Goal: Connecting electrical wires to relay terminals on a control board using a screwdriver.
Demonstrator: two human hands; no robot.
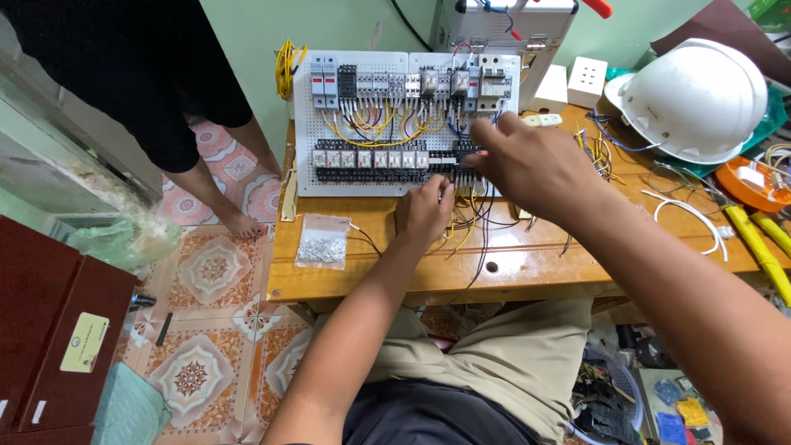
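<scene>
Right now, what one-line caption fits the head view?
Both hands, left hand and right hand, work the wires at the lower terminal row of a white wiring board.

On the worktop the wiring panel leans at the back, a bag of small parts before its left end, a hard hat to its right, and both hands at its lower edge.
</scene>
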